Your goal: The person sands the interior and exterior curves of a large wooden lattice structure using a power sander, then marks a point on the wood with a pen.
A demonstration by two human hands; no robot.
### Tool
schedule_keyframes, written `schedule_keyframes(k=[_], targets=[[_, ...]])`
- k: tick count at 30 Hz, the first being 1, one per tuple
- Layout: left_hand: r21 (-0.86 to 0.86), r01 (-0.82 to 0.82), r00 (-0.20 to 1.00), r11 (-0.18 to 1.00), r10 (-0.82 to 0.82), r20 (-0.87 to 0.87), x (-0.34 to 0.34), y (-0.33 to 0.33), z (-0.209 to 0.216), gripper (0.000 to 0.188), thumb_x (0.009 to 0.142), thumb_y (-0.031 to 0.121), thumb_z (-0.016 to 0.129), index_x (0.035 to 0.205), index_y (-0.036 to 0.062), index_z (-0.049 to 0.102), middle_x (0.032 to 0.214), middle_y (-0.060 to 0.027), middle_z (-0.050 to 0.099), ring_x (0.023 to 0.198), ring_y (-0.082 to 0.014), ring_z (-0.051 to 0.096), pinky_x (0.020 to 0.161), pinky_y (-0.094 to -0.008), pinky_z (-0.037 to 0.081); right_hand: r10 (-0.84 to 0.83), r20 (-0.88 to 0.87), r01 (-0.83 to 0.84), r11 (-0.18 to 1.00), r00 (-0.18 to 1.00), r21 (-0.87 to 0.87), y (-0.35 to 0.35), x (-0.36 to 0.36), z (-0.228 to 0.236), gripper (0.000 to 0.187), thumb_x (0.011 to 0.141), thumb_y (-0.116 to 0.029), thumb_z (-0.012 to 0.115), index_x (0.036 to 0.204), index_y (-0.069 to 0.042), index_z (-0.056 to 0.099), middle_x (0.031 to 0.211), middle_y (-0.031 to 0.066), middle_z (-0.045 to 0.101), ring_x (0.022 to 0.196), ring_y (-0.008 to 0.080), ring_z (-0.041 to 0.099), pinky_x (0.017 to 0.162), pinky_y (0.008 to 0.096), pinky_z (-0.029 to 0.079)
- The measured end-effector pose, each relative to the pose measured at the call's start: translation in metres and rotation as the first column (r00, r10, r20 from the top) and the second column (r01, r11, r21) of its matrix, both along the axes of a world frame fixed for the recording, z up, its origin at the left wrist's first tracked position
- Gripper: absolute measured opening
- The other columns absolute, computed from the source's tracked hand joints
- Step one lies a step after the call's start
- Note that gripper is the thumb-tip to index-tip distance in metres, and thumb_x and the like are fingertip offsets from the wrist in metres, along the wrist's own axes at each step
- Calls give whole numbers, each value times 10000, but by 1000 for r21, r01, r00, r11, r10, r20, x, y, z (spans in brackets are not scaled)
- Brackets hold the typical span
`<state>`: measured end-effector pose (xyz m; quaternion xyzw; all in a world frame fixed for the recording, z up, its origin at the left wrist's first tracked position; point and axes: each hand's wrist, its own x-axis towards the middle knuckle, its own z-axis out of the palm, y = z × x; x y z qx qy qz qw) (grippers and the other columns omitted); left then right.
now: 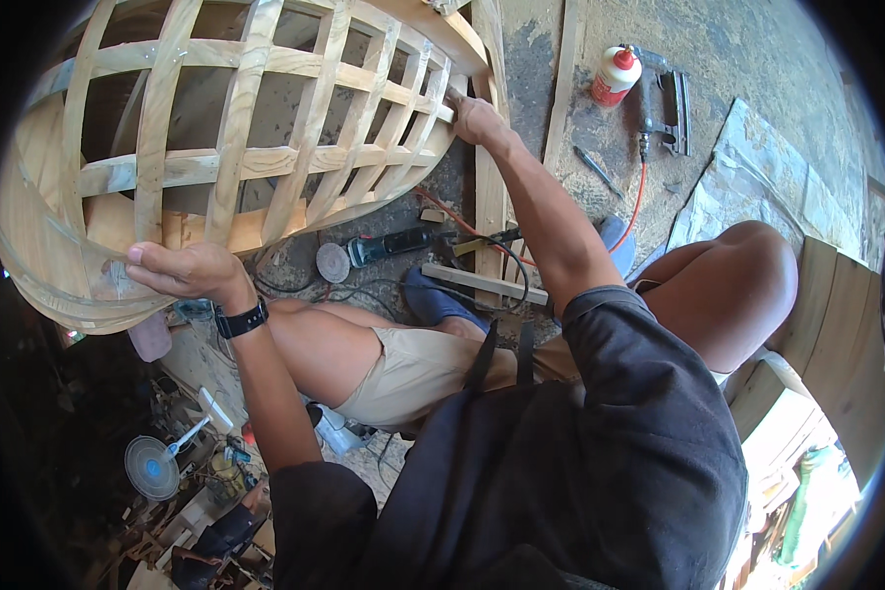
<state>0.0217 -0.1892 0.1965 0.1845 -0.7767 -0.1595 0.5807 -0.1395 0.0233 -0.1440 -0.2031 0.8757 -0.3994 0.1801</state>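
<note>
A large curved wooden lattice frame (231,162), built of pale crossing slats, fills the upper left. My left hand (192,270) is against its near lower edge, thumb and fingers pointing left along the wood; part of its grip is hidden. At the frame's right end my right hand (479,120) is closed around the slat ends, its fingertips partly out of sight behind the wood. Below the frame, an angle grinder (393,246) with a round disc lies on the floor between the frame and my feet, touched by neither hand.
A white-and-red bottle (616,77) stands beside a nail gun (667,108) with a red air hose (641,192). Nearby lie a pen-like tool (597,171), a crumpled sheet (757,187) and wood strips (487,280). A fan (152,467) and another person (228,536) appear lower left.
</note>
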Motion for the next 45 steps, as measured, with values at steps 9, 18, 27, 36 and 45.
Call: schedule_keyframes(k=[9, 18, 27, 36, 45], targets=[[5, -106, 994, 994, 106, 32, 6, -4, 1, 489, 1057, 343, 386, 1014, -131, 500, 1012, -300, 545, 929, -366, 504, 886, -456, 388, -443, 113, 447, 895, 889, -7, -25, 59, 35, 836, 778, -103, 555, 1490, 98, 166, 970, 338, 657, 896, 484, 656, 838, 508, 530], [27, -52, 998, 998, 52, -27, 2, -2, -5, 580, 1029, 425, 440, 1068, -152, 488, 1077, -328, 532, 1000, -359, 503, 947, -438, 382, -474, 1, 443, 823, 881, -356, 35, 81, 3, 380, 892, -266, 664, 1173, -11, 646, 799, 160, 708, 736, 266, 681, 689, 375, 533], [33, 226, 964, 974, -219, -150, -8, -11, -6, 453, 1036, 372, 444, 827, -24, 372, 817, -100, 419, 794, -181, 385, 788, -355, 402, -825, 161, 827, 557, 541, 74, 130, 138, -49, 281, 846, -266, 629, 938, -25, 740, 800, 189, 713, 758, 299, 708, 721, 394, 538], [34, 310, 938, 950, -300, -174, 0, -17, -5, 454, 1023, 326, 494, 870, -85, 377, 813, -136, 502, 757, -181, 509, 728, -328, 454, -487, -324, 424, 871, 811, -248, 54, 188, 58, 303, 890, -310, 674, 750, -43, 652, 709, 205, 630, 669, 398, 637, 638, 472, 511], [133, 236, 969, 963, -222, -110, -4, 0, -9, 515, 1008, 409, 531, 946, -89, 419, 808, -195, 558, 701, -238, 561, 640, -356, 469, 373, 63, -364, 834, 926, 415, 37, 303, 7, 274, 919, -259, 532, 1112, -81, 612, 1085, 152, 662, 1024, 336, 646, 835, 479, 498]])
